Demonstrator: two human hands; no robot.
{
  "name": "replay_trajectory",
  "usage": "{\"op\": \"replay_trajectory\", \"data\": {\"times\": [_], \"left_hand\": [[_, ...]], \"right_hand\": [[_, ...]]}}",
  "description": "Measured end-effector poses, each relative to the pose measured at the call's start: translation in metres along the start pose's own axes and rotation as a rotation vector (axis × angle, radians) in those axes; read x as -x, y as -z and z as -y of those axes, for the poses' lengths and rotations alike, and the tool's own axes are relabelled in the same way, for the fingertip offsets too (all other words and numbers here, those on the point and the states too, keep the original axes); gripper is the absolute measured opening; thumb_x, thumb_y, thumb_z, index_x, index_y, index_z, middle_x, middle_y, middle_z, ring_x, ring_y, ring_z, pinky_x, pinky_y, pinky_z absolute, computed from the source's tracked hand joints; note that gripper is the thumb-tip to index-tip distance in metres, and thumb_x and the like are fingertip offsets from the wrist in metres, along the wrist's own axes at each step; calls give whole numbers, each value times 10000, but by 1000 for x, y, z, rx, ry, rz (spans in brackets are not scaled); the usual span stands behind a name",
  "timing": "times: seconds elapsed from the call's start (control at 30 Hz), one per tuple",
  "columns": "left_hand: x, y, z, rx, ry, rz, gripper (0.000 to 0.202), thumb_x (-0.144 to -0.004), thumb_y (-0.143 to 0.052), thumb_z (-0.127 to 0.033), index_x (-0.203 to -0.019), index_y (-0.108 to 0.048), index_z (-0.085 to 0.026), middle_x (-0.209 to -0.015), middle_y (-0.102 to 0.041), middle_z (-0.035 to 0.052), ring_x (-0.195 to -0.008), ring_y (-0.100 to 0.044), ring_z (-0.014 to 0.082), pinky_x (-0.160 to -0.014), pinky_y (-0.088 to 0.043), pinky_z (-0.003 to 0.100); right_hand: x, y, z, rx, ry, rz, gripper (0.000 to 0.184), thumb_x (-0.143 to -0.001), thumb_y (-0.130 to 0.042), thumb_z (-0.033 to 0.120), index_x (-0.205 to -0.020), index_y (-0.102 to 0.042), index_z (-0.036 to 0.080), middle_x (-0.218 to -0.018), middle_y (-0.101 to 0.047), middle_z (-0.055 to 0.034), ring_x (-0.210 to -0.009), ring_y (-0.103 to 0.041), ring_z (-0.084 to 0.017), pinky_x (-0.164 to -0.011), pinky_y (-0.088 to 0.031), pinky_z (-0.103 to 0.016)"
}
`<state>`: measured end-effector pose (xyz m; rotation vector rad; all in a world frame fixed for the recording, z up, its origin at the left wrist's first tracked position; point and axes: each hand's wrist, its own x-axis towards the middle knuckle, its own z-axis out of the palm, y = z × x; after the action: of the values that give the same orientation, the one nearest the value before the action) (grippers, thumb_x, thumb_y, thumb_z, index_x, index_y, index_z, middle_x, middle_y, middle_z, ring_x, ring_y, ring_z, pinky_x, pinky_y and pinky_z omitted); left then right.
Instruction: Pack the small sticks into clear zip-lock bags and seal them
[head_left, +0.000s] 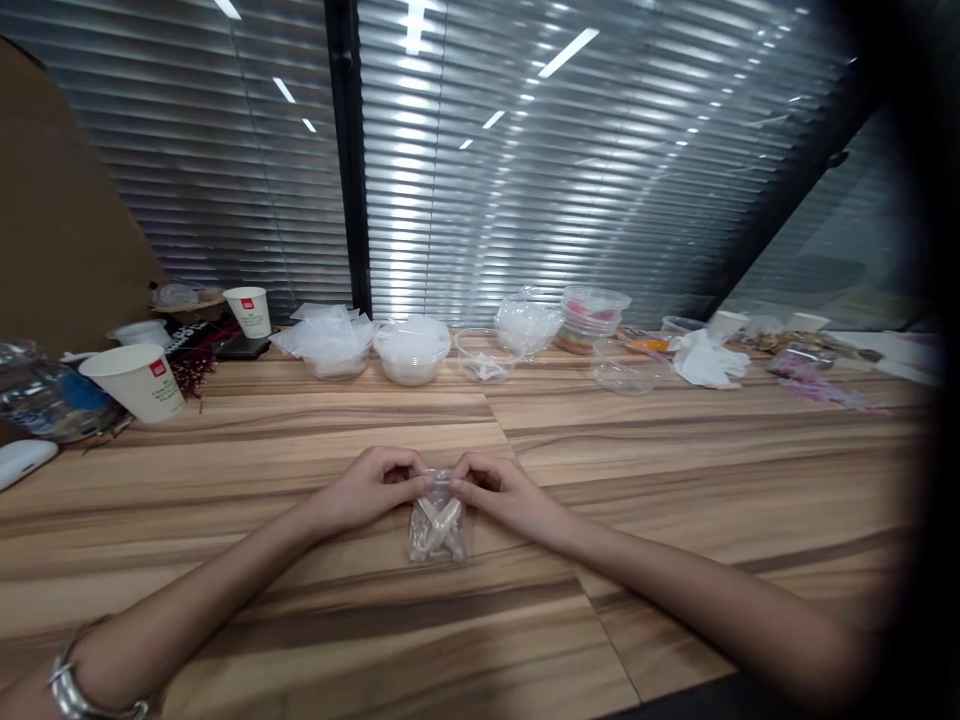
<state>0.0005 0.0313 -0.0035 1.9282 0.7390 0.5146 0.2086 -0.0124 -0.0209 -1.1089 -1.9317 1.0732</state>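
Observation:
A small clear plastic bag (437, 530) lies on the wooden table in front of me, with pale stick-like pieces crossed in an X inside. My left hand (382, 485) pinches its upper left corner between thumb and fingers. At the upper right corner, my right hand (499, 490) pinches the bag the same way. The bag's top edge runs between my two thumbs. What exactly the pale pieces are, I cannot make out.
Paper cups (142, 385) and a clear plastic bottle (52, 395) stand at the left. Along the window are lidded plastic bowls (412, 350), a stack of clear containers (592, 315) and a crumpled white tissue or glove (707, 358). A white rounded case (26, 460) lies at the left edge.

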Motion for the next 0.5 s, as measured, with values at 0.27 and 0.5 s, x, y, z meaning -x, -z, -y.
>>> {"op": "replay_trajectory", "data": {"times": [0.27, 0.5], "left_hand": [[-4, -3, -5, -157, -70, 80, 294, -855, -460, -387, -803, -609, -139, -727, -564, 7, -673, -477, 122, -621, -373, 220], [-4, 0, -4, -25, 86, 32, 303, -823, -505, -417, -720, -554, -135, -620, -493, -22, -558, -431, 95, -520, -329, 202]], "right_hand": [[0, 2, 0, 55, 37, 12, 302, -847, -495, 402, -769, -593, 128, -645, -517, 13, -600, -455, -101, -554, -356, -210], [-12, 37, -4, 101, 186, -118, 235, -905, -397, 285, -979, -577, 153, -970, -587, -55, -915, -527, -153, -814, -406, -289]]}}
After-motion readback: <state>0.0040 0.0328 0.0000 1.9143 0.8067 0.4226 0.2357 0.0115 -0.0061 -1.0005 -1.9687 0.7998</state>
